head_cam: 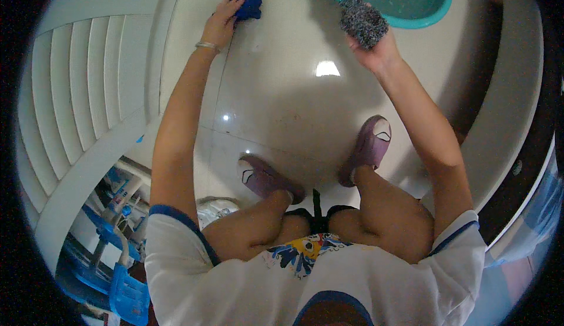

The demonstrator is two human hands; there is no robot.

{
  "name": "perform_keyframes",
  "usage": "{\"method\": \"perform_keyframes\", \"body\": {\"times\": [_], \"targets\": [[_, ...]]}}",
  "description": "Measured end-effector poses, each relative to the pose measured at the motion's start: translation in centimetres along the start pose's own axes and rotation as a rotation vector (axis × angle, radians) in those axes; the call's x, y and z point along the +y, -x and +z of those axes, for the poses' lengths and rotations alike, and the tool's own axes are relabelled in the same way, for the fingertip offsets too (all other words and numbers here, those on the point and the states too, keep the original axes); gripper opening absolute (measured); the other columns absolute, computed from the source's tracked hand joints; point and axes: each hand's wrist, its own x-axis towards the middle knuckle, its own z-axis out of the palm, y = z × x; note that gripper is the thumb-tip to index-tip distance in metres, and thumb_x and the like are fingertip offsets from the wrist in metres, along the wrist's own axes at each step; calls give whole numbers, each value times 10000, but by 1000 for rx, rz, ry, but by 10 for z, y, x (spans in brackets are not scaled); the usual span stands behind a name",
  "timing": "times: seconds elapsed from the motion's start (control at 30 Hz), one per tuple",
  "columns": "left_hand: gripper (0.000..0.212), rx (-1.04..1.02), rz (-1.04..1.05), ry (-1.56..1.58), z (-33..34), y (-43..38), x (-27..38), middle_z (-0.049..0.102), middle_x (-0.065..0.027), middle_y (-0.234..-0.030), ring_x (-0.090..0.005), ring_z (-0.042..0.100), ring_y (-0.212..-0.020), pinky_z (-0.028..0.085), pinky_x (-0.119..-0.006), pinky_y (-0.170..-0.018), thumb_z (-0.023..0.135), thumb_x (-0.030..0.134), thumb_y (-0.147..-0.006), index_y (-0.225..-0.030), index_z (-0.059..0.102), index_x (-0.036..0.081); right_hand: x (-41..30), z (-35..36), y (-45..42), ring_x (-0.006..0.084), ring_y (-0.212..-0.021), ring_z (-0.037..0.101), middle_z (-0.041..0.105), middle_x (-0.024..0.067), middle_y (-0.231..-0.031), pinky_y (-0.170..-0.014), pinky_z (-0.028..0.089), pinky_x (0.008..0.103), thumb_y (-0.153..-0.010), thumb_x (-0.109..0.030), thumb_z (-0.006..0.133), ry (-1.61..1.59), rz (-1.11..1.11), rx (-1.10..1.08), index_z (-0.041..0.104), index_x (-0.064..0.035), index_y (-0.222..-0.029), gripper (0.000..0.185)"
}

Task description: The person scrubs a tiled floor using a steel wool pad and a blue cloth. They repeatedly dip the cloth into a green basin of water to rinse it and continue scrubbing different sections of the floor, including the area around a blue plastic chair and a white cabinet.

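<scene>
My left hand (224, 15) rests over a dark blue cloth (250, 8) on the glossy tiled floor (282, 53). Its fingers lie across the cloth's left part; whether they grip it or only press on it is hard to tell. In my right hand (381, 53) is a grey, curly scouring pad (363, 22), held up with most of the fingers hidden beneath it. Just beyond that hand stands a turquoise plastic basin (418, 24) with cloudy water in it. The pad overlaps the basin's near rim in the view.
My feet in purple slippers (370, 147) are planted on the floor. A white louvred door (83, 88) borders the left side. Behind it at lower left is a blue chair (128, 290). A curved pale furniture edge (513, 119) runs along the right. A white bag (216, 211) lies near my left leg.
</scene>
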Motion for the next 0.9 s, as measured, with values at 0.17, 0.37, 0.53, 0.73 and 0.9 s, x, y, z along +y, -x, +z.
{"method": "perform_keyframes", "body": {"times": [0.17, 0.37, 0.53, 0.73, 0.9], "targets": [[579, -156, 111, -165, 48, 43, 13, 366, -103, -1401, -279, 312, -1311, 215, -439, -1089, 477, -64, -768, -1315, 418, 115, -2, -7, 8, 177, -790, 606, 643, 32, -901, -596, 459, 302, -878, -280, 537, 69, 30, -35, 603, -122, -963, 191], [444, -813, 99, 170, 74, 145, 97, 384, -116, -1381, -267, 330, -1300, 225, -396, -1093, 462, 53, -821, -1263, 460, 90, 7, 2, 62, 195, -862, 611, 631, 72, -978, -775, 498, 321, -868, -252, 579, 324, 42, 156, 574, -47, -1042, 269], [428, -904, 545, 245, 96, 191, 131, 395, -98, -1384, -259, 355, -1284, 266, -360, -1076, 409, 102, -897, -1325, 418, 129, -29, -17, 141, 199, -840, 623, 630, 95, -984, -745, 518, 322, -868, -249, 559, 434, -31, 359, 575, -34, -1063, 291], [436, -226, -24, 697, 65, 40, 113, 457, -147, -1326, -264, 361, -1287, 272, -345, -1075, 393, -33, -860, -1265, 494, 91, -68, -25, 252, 202, -818, 623, 637, 90, -933, -674, 524, 321, -878, -310, 553, 357, -236, 831, 586, -44, -1031, 308], [448, -6, 182, -172, 86, -35, 65, 455, -147, -1319, -328, 411, -1222, 292, -429, -1037, 454, 10, -820, -1265, 472, 61, -86, -79, 280, 200, -804, 624, 639, 92, -935, -670, 521, 308, -877, -323, 556, 512, -263, 681, 587, -35, -1030, 328]]}}
